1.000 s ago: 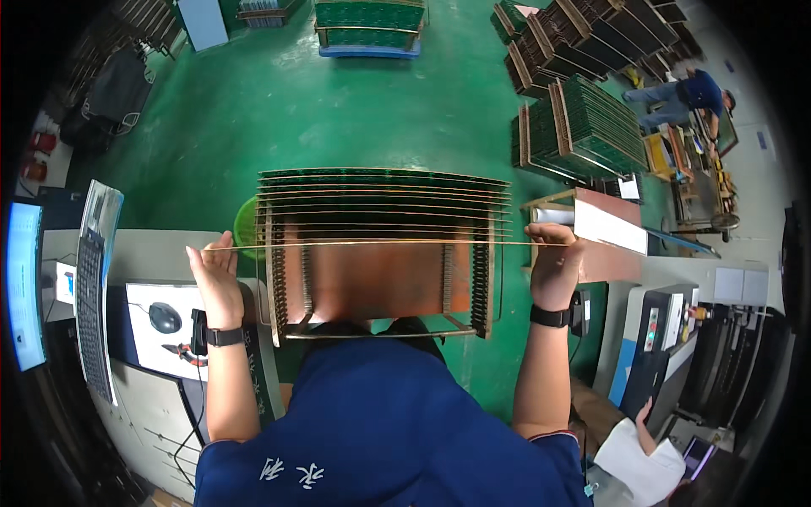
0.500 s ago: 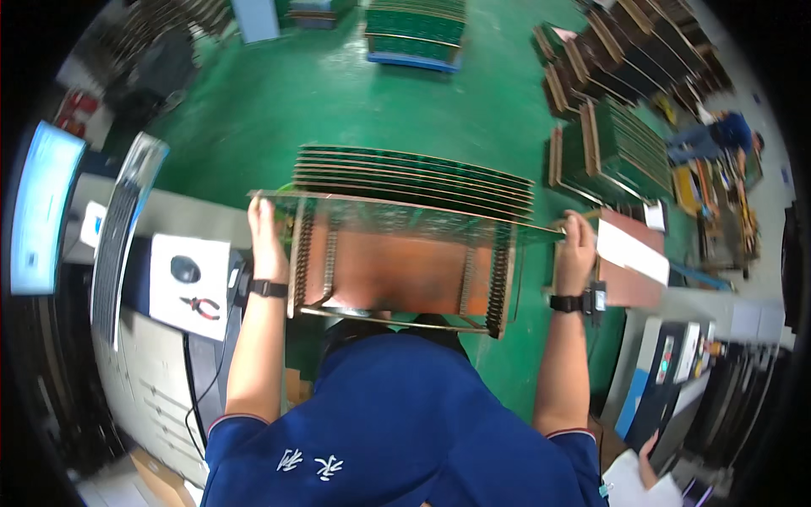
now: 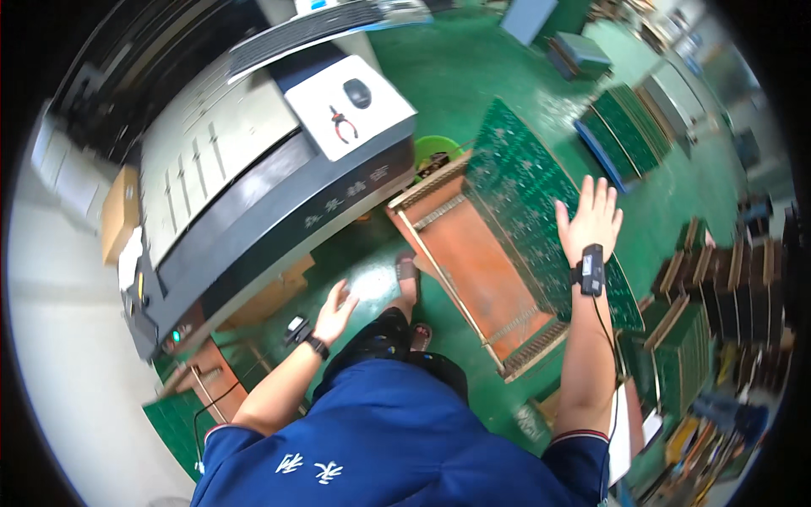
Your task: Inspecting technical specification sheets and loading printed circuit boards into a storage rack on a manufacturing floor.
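A slotted rack [image 3: 486, 270] with a copper-coloured base stands on the floor in front of me. Upright green circuit-board panels [image 3: 532, 186] fill its far side, overlapping closely. My right hand [image 3: 589, 221], fingers spread and empty, is at the outer edge of those panels; whether it touches them I cannot tell. Well away from the rack, my left hand [image 3: 335, 311] hangs over the floor near my legs, fingers loosely apart, with nothing in it. Both wrists carry a dark band with a small box.
A long grey machine [image 3: 287, 228] runs along my left, bearing a white pad [image 3: 317, 110] with a mouse and pliers. Behind the rack is a green bin [image 3: 435, 148]. More panel stacks [image 3: 625, 135] stand at the back right. Another rack with green panels [image 3: 182, 422] sits at lower left.
Both hands have let go of the panel they held across the rack, which now stands among the others. My view has swung left; my left hand has dropped back toward my body.
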{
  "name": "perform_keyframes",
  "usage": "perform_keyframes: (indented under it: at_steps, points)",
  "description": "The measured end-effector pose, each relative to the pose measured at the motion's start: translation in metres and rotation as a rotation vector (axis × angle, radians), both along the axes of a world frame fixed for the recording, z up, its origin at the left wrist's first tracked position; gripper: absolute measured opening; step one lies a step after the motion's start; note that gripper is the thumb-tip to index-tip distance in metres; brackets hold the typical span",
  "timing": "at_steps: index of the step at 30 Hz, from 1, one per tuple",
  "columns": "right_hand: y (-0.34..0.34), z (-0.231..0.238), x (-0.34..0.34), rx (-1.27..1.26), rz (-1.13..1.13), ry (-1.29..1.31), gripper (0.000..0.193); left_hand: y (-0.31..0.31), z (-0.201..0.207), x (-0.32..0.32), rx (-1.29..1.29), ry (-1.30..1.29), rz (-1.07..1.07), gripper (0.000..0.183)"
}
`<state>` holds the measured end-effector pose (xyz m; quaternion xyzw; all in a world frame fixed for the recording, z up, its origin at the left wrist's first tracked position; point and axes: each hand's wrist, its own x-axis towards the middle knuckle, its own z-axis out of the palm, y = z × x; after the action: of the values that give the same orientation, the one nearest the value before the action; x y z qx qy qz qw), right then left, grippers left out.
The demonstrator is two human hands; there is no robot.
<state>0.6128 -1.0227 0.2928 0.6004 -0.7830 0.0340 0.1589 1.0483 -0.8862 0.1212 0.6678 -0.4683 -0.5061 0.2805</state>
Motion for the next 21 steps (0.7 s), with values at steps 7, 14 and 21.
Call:
perform_keyframes:
  at_steps: [7, 14, 21]
  points:
    - [0.016, -0.105, -0.007, 0.087, 0.039, 0.047, 0.074, 0.196, -0.059, 0.137, 0.314, -0.397, 0.477, 0.071]
    - [0.010, -0.099, 0.057, 0.323, 0.180, 0.127, 0.078, 0.281, -0.050, 0.187, 0.249, -0.358, 0.664, 0.071]
    - [0.117, -0.249, 0.134, -0.032, 0.516, -0.490, 0.041, 0.314, -0.011, 0.309, -0.062, -0.591, 0.983, 0.049]
